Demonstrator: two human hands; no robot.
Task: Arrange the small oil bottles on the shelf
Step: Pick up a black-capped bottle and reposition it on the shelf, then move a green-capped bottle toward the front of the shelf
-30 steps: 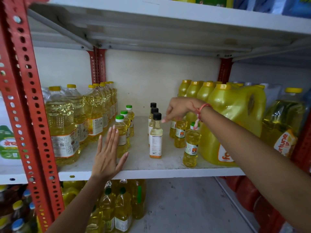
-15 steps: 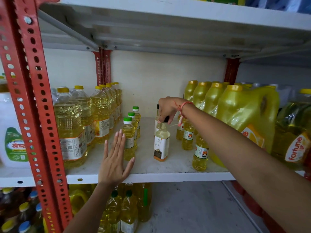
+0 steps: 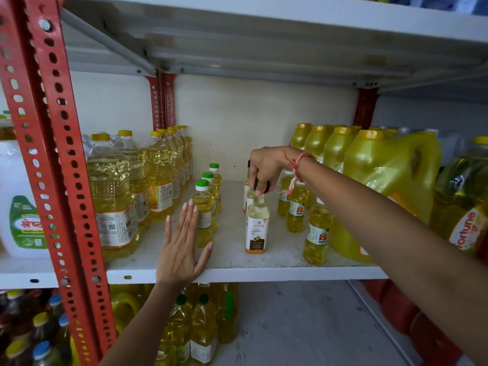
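Observation:
On the white shelf (image 3: 264,273) stand small oil bottles in short rows. My right hand (image 3: 266,167) grips the black cap of the front coconut oil bottle (image 3: 256,228), a white-labelled bottle at the shelf's middle; more black-capped bottles stand behind it, mostly hidden. Left of it is a row of three green-capped small bottles (image 3: 203,212). Right of it are small yellow bottles with orange-marked labels (image 3: 315,233). My left hand (image 3: 182,249) lies flat and open on the shelf's front edge, fingers beside the front green-capped bottle.
Large clear oil bottles (image 3: 113,196) line the left side, big yellow jugs (image 3: 383,180) the right. A red perforated post (image 3: 52,159) stands at front left. The upper shelf (image 3: 264,35) hangs overhead. More bottles (image 3: 195,326) sit on the lower level.
My right hand has moved left from the small yellow bottles and closed on the front black-capped bottle's cap. My left hand has stayed flat on the shelf edge.

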